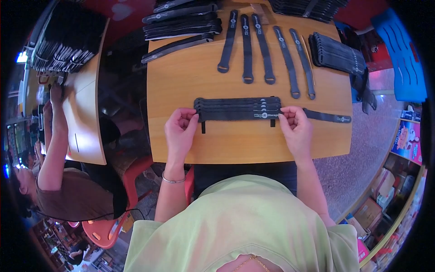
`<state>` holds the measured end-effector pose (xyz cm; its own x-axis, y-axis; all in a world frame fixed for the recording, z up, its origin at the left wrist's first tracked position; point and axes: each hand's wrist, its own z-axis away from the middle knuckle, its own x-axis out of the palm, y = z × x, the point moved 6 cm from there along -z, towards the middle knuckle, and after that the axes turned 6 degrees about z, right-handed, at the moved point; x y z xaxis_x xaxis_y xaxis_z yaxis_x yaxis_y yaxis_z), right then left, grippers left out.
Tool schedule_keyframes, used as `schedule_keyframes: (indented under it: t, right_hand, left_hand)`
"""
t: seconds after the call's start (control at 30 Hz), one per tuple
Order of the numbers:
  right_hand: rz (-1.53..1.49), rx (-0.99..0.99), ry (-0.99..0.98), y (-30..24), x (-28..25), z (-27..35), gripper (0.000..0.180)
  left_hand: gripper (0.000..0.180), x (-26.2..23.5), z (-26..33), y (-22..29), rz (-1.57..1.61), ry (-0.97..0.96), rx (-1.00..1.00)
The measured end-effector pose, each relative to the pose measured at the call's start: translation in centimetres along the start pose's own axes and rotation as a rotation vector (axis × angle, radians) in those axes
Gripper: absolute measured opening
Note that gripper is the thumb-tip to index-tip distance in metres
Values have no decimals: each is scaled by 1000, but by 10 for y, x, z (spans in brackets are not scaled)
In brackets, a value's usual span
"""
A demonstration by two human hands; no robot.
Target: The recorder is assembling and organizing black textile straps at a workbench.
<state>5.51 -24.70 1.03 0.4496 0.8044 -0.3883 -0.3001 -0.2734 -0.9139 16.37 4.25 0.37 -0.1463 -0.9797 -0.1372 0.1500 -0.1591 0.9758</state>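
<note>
A fanned stack of black fabric straps [231, 110] lies crosswise on the wooden table in front of me, each strap showing a little above the one nearer to me. My left hand [180, 131] pinches its left end between thumb and fingertips. At the right end, beside the pale printed mark, my right hand [297, 131] pinches the nearest strap. Short ends of two narrow black strips [203, 127] stick out from under the stack's near edge. A single loose strap [330, 116] lies just right of my right hand.
Several single straps [247, 50] with ring ends lie spread on the far part of the table [181, 149]. Piles of straps [181, 27] stand far left, a bundle [336, 53] far right. Leftward, a co-worker [72, 192] sits at another table [88, 122].
</note>
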Motion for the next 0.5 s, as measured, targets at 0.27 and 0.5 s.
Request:
schedule_keyframes:
  t: [0.27, 0.5]
  right_hand:
    - [65, -30, 28, -4, 1, 0, 15]
    - [86, -23, 43, -2, 1, -1, 14]
  left_hand:
    - [11, 0, 1, 0, 0, 13, 10]
    - [12, 1, 1, 3, -7, 22, 11]
